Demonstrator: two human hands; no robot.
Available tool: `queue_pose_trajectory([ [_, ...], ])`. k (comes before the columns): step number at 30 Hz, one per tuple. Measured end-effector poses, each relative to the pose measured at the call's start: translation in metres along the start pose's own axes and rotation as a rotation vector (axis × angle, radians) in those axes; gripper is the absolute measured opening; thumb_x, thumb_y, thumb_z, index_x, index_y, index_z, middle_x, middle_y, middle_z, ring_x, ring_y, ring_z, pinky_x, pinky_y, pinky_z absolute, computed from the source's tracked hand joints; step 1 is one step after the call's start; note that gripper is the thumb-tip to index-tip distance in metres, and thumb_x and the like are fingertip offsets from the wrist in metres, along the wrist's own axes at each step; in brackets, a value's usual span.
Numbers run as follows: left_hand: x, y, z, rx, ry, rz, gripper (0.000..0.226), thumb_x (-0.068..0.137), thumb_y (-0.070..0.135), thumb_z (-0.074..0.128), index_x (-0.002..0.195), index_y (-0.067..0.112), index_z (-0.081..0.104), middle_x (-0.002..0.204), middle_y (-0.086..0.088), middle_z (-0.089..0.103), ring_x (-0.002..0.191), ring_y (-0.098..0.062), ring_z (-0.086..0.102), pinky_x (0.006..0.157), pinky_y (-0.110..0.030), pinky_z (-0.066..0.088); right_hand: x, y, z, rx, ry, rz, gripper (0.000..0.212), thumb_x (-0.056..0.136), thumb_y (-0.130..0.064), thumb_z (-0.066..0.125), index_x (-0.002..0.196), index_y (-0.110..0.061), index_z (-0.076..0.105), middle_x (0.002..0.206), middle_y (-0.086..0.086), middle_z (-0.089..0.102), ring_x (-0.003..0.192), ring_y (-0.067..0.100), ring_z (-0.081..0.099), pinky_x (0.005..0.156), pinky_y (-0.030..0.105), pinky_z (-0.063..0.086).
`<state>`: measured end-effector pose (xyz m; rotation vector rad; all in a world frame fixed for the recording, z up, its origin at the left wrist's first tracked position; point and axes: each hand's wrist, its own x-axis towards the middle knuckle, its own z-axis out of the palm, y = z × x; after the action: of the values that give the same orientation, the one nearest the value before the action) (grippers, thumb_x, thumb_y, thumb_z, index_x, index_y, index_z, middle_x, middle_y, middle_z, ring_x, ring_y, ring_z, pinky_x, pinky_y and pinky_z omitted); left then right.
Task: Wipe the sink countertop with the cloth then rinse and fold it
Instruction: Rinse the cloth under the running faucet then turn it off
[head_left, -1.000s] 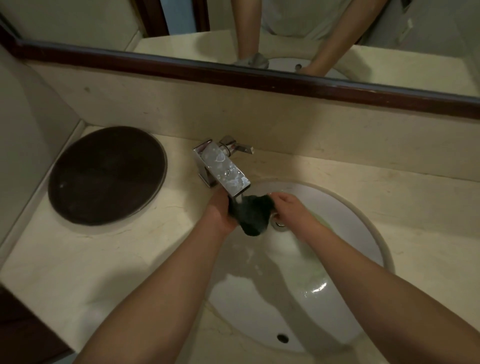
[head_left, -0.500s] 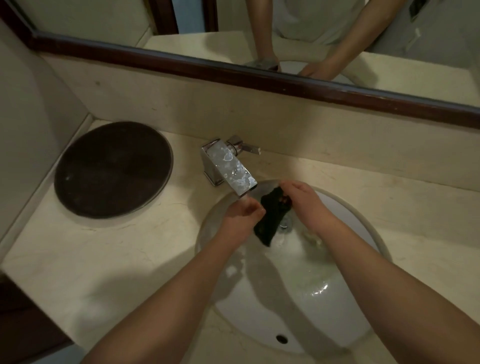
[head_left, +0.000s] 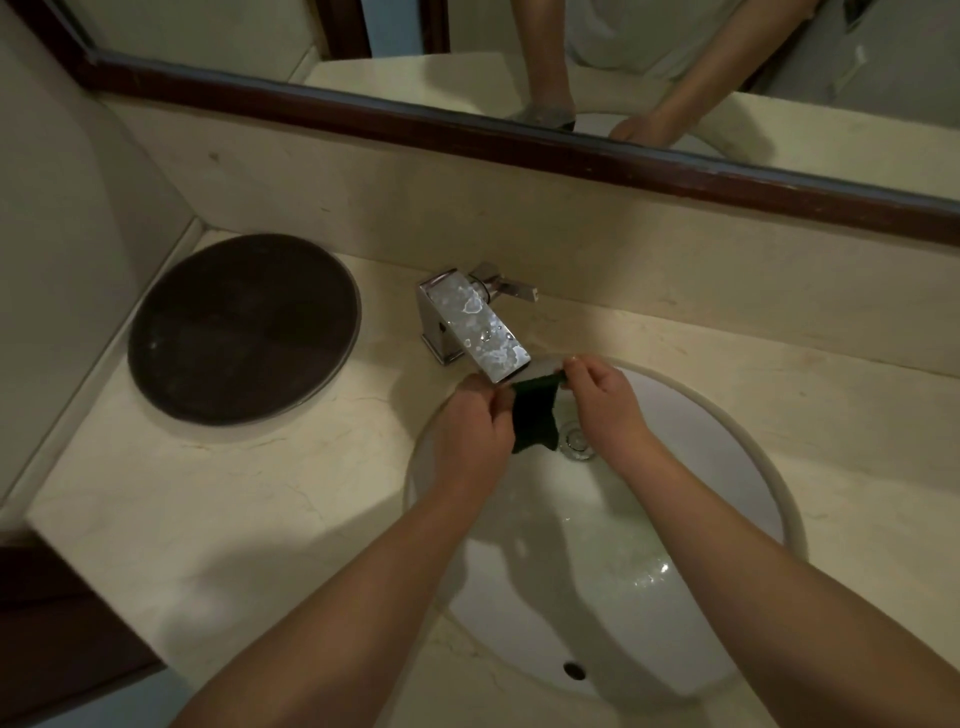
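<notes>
A small dark green cloth (head_left: 535, 415) hangs over the white sink basin (head_left: 727, 467), just under the tip of the chrome faucet spout (head_left: 478, 332). My left hand (head_left: 475, 431) grips the cloth's left edge. My right hand (head_left: 605, 400) pinches its upper right corner. The cloth is stretched between both hands and its lower part droops toward the drain (head_left: 576, 441). The beige marble countertop (head_left: 208, 519) surrounds the basin. Whether water runs from the spout I cannot tell.
A round dark brown tray (head_left: 244, 327) lies on the counter at the back left. The faucet's lever handle (head_left: 511, 288) points right. A mirror with a dark wooden frame (head_left: 467, 130) runs above the backsplash. A wall closes the left side.
The cloth was bunched between both hands a second ago. It now hangs spread, held at its left edge and right corner, slightly higher and closer under the spout.
</notes>
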<state>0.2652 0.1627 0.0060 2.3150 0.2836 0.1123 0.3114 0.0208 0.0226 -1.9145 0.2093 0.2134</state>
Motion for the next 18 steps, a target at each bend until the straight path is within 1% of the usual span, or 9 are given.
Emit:
queue_pose_trajectory([
  [2, -0.001, -0.001, 0.001, 0.047, -0.016, 0.074, 0.025, 0.094, 0.026, 0.043, 0.099, 0.011, 0.062, 0.098, -0.010, 0.062, 0.087, -0.029, 0.059, 0.070, -0.029, 0.036, 0.001, 0.000, 0.001, 0.017, 0.006, -0.014, 0.032, 0.099, -0.019, 0.045, 0.081, -0.001, 0.064, 0.071, 0.001, 0.055, 0.065, 0.006, 0.050, 0.064, 0.017, 0.039],
  [4, -0.001, -0.010, 0.002, 0.086, -0.093, 0.127, 0.017, 0.091, 0.032, 0.043, 0.096, 0.023, 0.057, 0.096, -0.003, 0.058, 0.085, -0.024, 0.056, 0.072, -0.028, 0.038, -0.001, -0.002, 0.004, 0.000, -0.006, -0.036, 0.034, 0.100, -0.020, 0.044, 0.075, 0.001, 0.055, 0.067, 0.005, 0.046, 0.060, 0.005, 0.043, 0.061, 0.025, 0.036],
  [6, 0.002, -0.021, 0.003, 0.077, -0.171, 0.133, 0.021, 0.084, 0.042, 0.037, 0.095, 0.030, 0.051, 0.092, 0.003, 0.056, 0.081, -0.021, 0.056, 0.072, -0.031, 0.044, -0.004, -0.003, 0.009, -0.021, -0.019, -0.069, 0.032, 0.100, -0.019, 0.042, 0.071, -0.008, 0.048, 0.064, 0.000, 0.039, 0.053, 0.001, 0.037, 0.054, 0.020, 0.031],
  [8, 0.005, -0.031, 0.004, 0.016, -0.227, 0.129, 0.018, 0.083, 0.041, 0.044, 0.093, 0.028, 0.052, 0.089, 0.002, 0.057, 0.080, -0.021, 0.056, 0.072, -0.033, 0.046, -0.008, -0.005, 0.013, 0.021, -0.006, -0.083, 0.031, 0.101, -0.018, 0.041, 0.070, -0.014, 0.044, 0.064, -0.003, 0.037, 0.052, 0.000, 0.035, 0.051, 0.016, 0.030],
  [10, 0.007, -0.036, 0.004, -0.007, -0.278, 0.112, 0.015, 0.088, 0.038, 0.054, 0.081, 0.027, 0.047, 0.079, 0.001, 0.053, 0.074, -0.021, 0.053, 0.068, -0.033, 0.044, -0.007, -0.006, 0.016, 0.066, 0.014, -0.077, 0.033, 0.101, -0.019, 0.040, 0.069, -0.016, 0.042, 0.063, -0.004, 0.035, 0.051, 0.000, 0.033, 0.050, 0.017, 0.029],
  [12, 0.008, -0.036, 0.000, 0.002, -0.394, 0.060, 0.030, 0.092, 0.036, 0.058, 0.069, 0.028, 0.040, 0.066, 0.003, 0.047, 0.067, -0.023, 0.049, 0.063, -0.033, 0.040, -0.005, -0.008, 0.018, 0.059, 0.017, -0.063, 0.032, 0.101, -0.020, 0.039, 0.070, -0.013, 0.044, 0.064, -0.002, 0.035, 0.052, 0.001, 0.033, 0.051, 0.019, 0.029],
  [15, 0.011, -0.045, 0.000, 0.053, -0.580, 0.022, 0.013, 0.086, 0.032, 0.066, 0.083, 0.026, 0.056, 0.079, -0.002, 0.061, 0.078, -0.025, 0.060, 0.068, -0.032, 0.044, 0.001, -0.012, 0.016, 0.035, 0.023, -0.043, 0.034, 0.102, -0.023, 0.037, 0.081, 0.001, 0.049, 0.068, 0.001, 0.037, 0.057, 0.004, 0.034, 0.053, 0.020, 0.031],
  [17, 0.012, -0.051, 0.003, 0.024, -0.523, 0.037, 0.017, 0.082, 0.023, 0.069, 0.095, 0.013, 0.062, 0.087, -0.006, 0.064, 0.084, -0.025, 0.062, 0.072, -0.031, 0.044, 0.007, -0.011, 0.013, 0.009, -0.012, -0.030, 0.033, 0.102, -0.026, 0.037, 0.085, -0.002, 0.052, 0.071, -0.001, 0.040, 0.059, 0.003, 0.036, 0.054, 0.016, 0.032],
  [18, 0.012, -0.049, 0.003, -0.110, -0.438, -0.024, 0.010, 0.080, 0.020, 0.068, 0.087, 0.015, 0.062, 0.079, -0.002, 0.062, 0.077, -0.019, 0.061, 0.070, -0.029, 0.042, 0.009, -0.009, 0.012, 0.000, -0.072, -0.016, 0.028, 0.101, -0.028, 0.039, 0.086, -0.008, 0.053, 0.072, -0.003, 0.044, 0.064, 0.003, 0.041, 0.058, 0.016, 0.034],
])
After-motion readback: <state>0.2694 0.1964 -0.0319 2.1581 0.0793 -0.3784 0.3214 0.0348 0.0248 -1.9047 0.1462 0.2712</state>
